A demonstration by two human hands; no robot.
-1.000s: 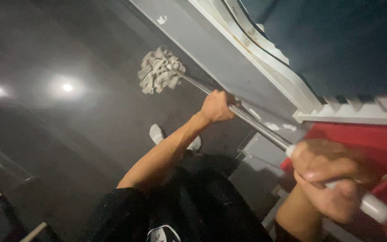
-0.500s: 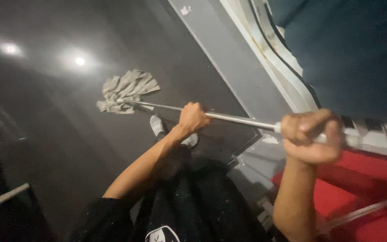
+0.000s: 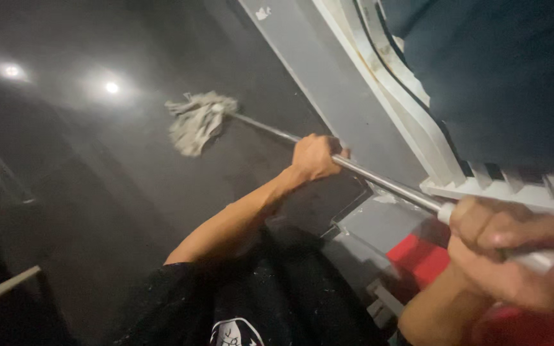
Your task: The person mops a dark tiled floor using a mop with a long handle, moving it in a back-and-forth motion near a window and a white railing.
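Nearest the camera, at the lower right, the right hand is wrapped around the white grip end of a mop handle, its fingers curled tight together over the top of the grip and the thumb tucked under; the hand is blurred, so finer detail of the fingertips cannot be told. Just below and behind it lies a red surface, partly covered by the wrist. Toward the bottom middle, the person's black shirt fills the frame, with a pale printed patch at its lower edge.

Farther up the shaft, the left hand grips the bare metal part of the handle with the arm stretched out straight, fingers closed in a fist around the tube and pressed side by side. The two hands sit well apart on the shaft, which runs diagonally from lower right to upper left.

At the far end, the grey cloth mop head rests on the dark glossy floor, its strips trailing down and to the left of the handle's tip. Two bright light reflections show on the floor just beyond and to the left of the mop head.

Along the right side, a grey baseboard runs beside the floor, with white moulding above it and a dark blue wall past that. At the lower left, pale bars of a dark frame stand on the floor.
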